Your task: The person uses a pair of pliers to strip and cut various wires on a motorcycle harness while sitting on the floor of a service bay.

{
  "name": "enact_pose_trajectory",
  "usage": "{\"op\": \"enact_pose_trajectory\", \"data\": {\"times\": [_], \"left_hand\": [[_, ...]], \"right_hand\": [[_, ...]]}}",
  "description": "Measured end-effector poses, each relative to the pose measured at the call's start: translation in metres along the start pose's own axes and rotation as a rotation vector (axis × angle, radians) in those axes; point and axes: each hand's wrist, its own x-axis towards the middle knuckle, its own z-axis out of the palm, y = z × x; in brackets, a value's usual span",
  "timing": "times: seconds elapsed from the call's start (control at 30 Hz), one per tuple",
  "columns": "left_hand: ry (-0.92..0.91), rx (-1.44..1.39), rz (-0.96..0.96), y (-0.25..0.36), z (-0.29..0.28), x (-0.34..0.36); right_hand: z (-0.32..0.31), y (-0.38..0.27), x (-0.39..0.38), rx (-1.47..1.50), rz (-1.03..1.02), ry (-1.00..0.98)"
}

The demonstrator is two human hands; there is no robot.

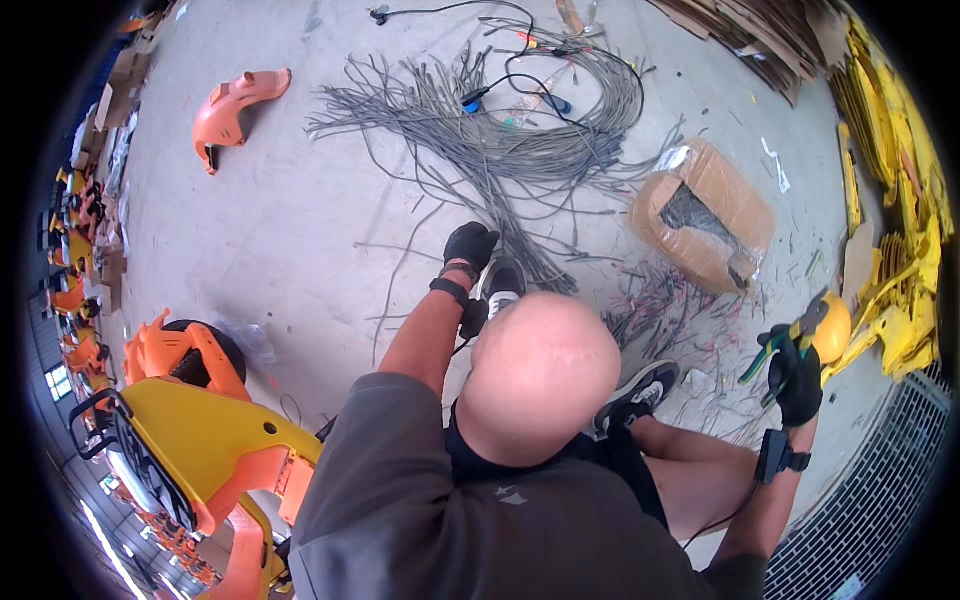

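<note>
My left hand (471,244), in a black glove, is closed at the near edge of a big tangle of grey cables (480,165) spread over the floor. Its fingers curl out of sight, so whatever they hold is hidden. Out to the right, my right hand (797,385), also gloved in black, grips pliers with green and yellow handles (757,362). Just beyond the pliers is a rounded yellow thing (832,328); whether it touches them I cannot tell. Several short cut wire pieces (665,315), some reddish, lie between my two hands.
A torn cardboard box (735,195) stands right of the cables. Yellow panels (895,200) and flattened cardboard (765,35) are stacked at the right. An orange curved shell (232,112) lies far left; a yellow-orange machine (200,430) stands near left. A dark grating (865,500) lies lower right.
</note>
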Motion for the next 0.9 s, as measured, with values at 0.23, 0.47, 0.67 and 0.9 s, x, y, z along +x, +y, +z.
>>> {"op": "enact_pose_trajectory", "data": {"times": [0.23,0.47,0.67,0.9], "left_hand": [[0.006,0.052,-0.186,0.028,0.01,0.052],[0.054,0.055,-0.038,-0.014,0.034,0.075],[0.079,-0.143,-0.056,-0.012,0.027,0.045],[0.237,0.084,-0.31,-0.093,0.001,-0.006]], "right_hand": [[-0.004,0.008,0.021,0.167,0.002,0.061],[0.014,-0.012,0.035,0.112,-0.055,-0.032],[0.015,-0.01,0.027,0.107,-0.068,-0.036],[0.007,0.005,0.024,0.062,-0.028,-0.037]]}}
